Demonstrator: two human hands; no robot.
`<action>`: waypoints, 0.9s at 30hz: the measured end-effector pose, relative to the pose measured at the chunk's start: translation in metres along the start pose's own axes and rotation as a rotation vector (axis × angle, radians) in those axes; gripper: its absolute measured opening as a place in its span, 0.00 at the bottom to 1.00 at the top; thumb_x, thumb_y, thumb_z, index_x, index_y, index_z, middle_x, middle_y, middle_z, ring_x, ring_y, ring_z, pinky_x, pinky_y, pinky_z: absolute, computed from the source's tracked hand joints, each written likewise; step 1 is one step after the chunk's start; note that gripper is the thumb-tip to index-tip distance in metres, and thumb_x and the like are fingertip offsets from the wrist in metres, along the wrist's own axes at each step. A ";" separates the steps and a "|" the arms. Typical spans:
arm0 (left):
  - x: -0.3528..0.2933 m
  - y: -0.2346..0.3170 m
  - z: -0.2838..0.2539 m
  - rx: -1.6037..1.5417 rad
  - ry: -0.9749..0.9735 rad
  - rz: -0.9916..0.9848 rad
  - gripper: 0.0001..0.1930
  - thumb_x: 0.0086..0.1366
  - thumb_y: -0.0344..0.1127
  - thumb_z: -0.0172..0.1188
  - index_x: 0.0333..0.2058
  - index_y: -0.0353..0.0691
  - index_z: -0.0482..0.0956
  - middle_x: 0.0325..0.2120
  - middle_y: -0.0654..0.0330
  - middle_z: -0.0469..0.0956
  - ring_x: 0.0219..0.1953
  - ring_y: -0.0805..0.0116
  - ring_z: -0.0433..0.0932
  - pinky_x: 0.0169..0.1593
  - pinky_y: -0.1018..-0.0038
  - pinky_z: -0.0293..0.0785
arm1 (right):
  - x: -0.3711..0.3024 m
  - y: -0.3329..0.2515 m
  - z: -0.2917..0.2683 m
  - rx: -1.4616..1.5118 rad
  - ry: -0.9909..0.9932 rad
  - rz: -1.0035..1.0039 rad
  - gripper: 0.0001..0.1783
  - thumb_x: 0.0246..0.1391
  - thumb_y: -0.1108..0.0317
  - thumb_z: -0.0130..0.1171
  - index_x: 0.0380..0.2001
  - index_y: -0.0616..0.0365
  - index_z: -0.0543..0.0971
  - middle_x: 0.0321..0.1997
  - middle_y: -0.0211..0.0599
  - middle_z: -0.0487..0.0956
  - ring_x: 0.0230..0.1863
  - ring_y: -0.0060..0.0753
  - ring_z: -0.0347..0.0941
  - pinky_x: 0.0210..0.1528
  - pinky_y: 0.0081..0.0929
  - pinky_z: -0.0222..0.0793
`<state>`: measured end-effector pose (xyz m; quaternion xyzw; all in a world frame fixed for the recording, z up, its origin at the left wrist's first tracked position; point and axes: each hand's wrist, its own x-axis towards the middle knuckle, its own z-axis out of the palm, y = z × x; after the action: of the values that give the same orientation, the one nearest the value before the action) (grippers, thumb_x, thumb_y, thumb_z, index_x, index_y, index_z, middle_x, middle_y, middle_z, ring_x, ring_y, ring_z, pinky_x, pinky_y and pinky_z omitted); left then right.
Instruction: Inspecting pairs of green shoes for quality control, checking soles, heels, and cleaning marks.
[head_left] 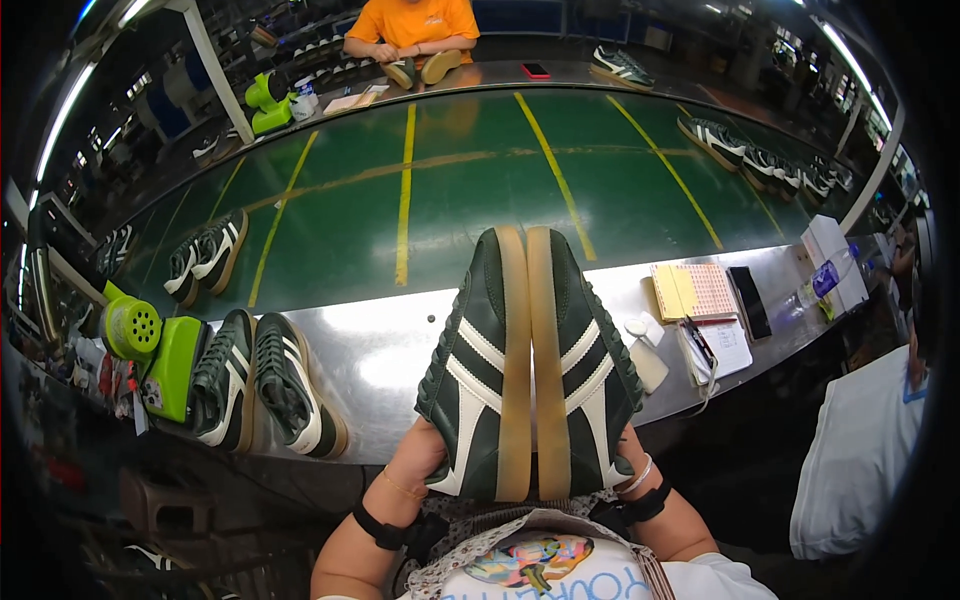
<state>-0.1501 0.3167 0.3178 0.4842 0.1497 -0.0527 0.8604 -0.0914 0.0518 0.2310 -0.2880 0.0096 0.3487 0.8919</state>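
A pair of dark green sneakers with cream stripes and gum soles is held up before me, soles pressed together and toes pointing away. My left hand [426,446] grips the left sneaker [472,390] from its heel and opening side. On the other side, my right hand [630,450] has the right sneaker [580,390] the same way. Most of my fingers are hidden behind or inside the shoes. A second pair rests on the metal ledge at the left: one sneaker [226,380] beside a lime green device, another sneaker [292,385] next to it.
Beyond the metal ledge [385,345] runs a green belt [340,225] with yellow lines, carrying sneakers at both ends. To the right lie a notepad [722,350], a phone [750,303] and a bottle [828,278]. A person in an orange shirt [420,22] handles shoes across the belt.
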 end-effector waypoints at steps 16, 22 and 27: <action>0.000 0.008 0.002 0.043 0.051 -0.130 0.23 0.63 0.20 0.48 0.58 0.37 0.63 0.53 0.57 0.70 0.51 0.65 0.72 0.53 0.70 0.72 | 0.009 0.001 0.024 0.067 0.111 0.072 0.23 0.59 0.74 0.46 0.58 0.58 0.64 0.55 0.37 0.72 0.49 0.30 0.74 0.49 0.27 0.73; 0.001 0.008 -0.001 0.013 0.030 -0.138 0.21 0.63 0.21 0.49 0.56 0.36 0.65 0.51 0.57 0.72 0.50 0.67 0.74 0.52 0.71 0.73 | 0.015 0.002 0.030 0.117 0.114 0.086 0.19 0.62 0.66 0.44 0.54 0.60 0.68 0.51 0.39 0.76 0.46 0.30 0.76 0.47 0.28 0.75; -0.002 0.008 -0.009 -0.114 -0.052 -0.143 0.26 0.58 0.17 0.48 0.56 0.37 0.64 0.51 0.55 0.72 0.50 0.64 0.74 0.53 0.70 0.72 | 0.011 0.001 0.030 0.125 0.056 0.074 0.17 0.61 0.70 0.45 0.53 0.61 0.69 0.50 0.41 0.75 0.46 0.32 0.76 0.48 0.28 0.74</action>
<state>-0.1517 0.3288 0.3206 0.4209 0.1645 -0.1179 0.8842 -0.0896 0.0748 0.2530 -0.2408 0.0669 0.3722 0.8939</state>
